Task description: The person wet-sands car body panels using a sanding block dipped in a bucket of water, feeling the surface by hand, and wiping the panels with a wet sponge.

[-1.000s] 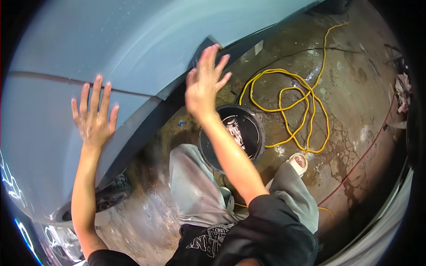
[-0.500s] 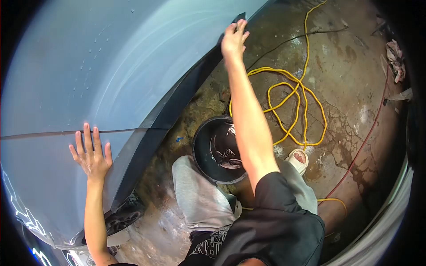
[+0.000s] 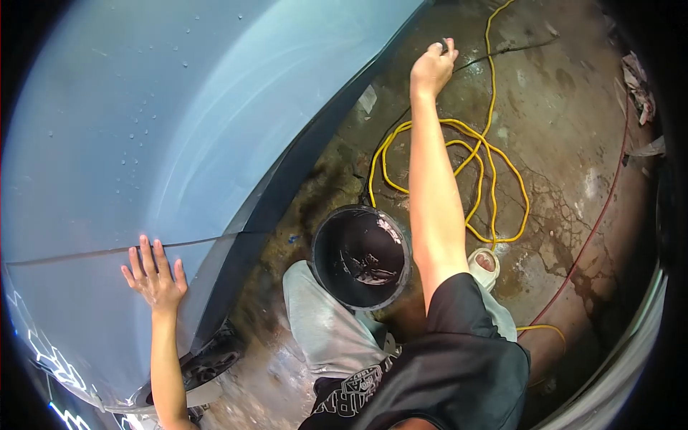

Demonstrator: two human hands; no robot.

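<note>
My left hand (image 3: 159, 283) lies flat with fingers spread on the grey-blue car body panel (image 3: 215, 129), its fingertips across a panel seam (image 3: 93, 254). Water drops and pale curved streaks show on the panel. My right hand (image 3: 433, 72) is held out over the floor, apart from the car. Its fingers are curled round a small dark piece (image 3: 443, 46), mostly hidden, whose kind I cannot make out. A black bucket (image 3: 320, 276) stands by my knee, with shiny liquid and some pale foam inside.
A yellow hose or cord (image 3: 494, 154) lies in loops on the wet, cracked concrete floor (image 3: 559, 143). A thin red hose (image 3: 598, 222) runs along the right. Crumpled cloth (image 3: 636, 86) lies at the far right, and a car wheel (image 3: 211, 362) is at lower left.
My right hand has come off the panel's edge and moved right over the floor, its fingers now more curled. My left hand stays flat on the panel. The view has shifted slightly.
</note>
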